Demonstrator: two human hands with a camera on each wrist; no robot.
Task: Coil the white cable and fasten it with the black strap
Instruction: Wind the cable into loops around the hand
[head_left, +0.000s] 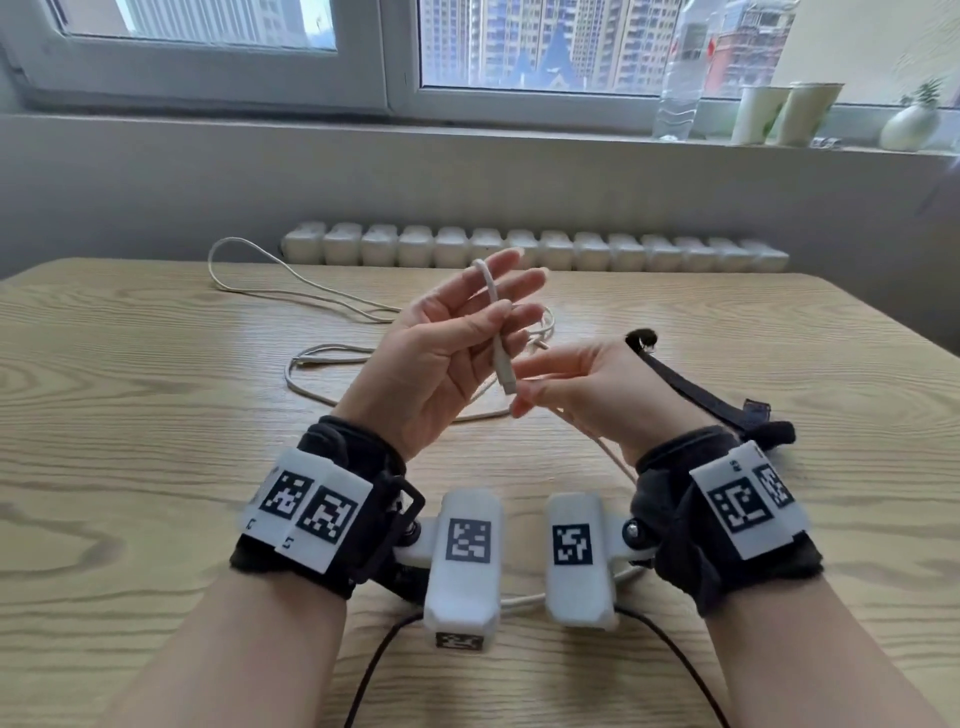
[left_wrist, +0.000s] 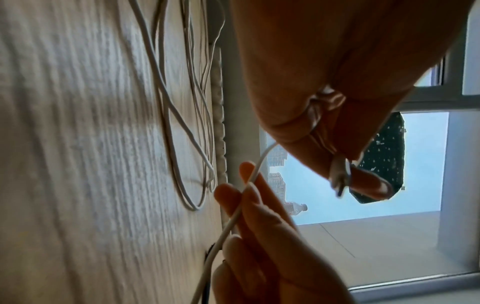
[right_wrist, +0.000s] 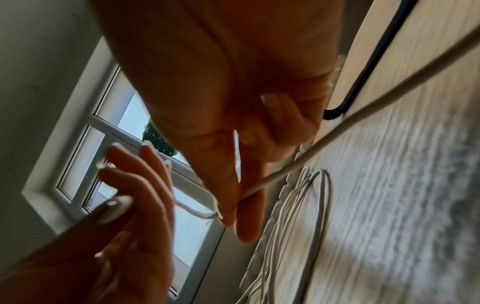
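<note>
My left hand (head_left: 496, 306) is raised with its palm toward me. Its thumb pins the white cable (head_left: 492, 291) against the fingers, and the cable arches over the fingertips. The connector (head_left: 506, 376) hangs down over the palm. Just to the right, my right hand (head_left: 522, 397) pinches the same cable (right_wrist: 275, 176) between thumb and forefinger below the connector. The rest of the cable (head_left: 311, 358) lies in loose loops on the wooden table (head_left: 156, 415). The black strap (head_left: 691, 389) lies flat on the table behind my right hand, and neither hand touches it.
A white radiator (head_left: 535, 249) runs behind the table's far edge. A plastic bottle (head_left: 680, 78), two cups (head_left: 784, 111) and a small vase (head_left: 911, 124) stand on the windowsill. Black camera leads (head_left: 384, 660) trail off the near edge.
</note>
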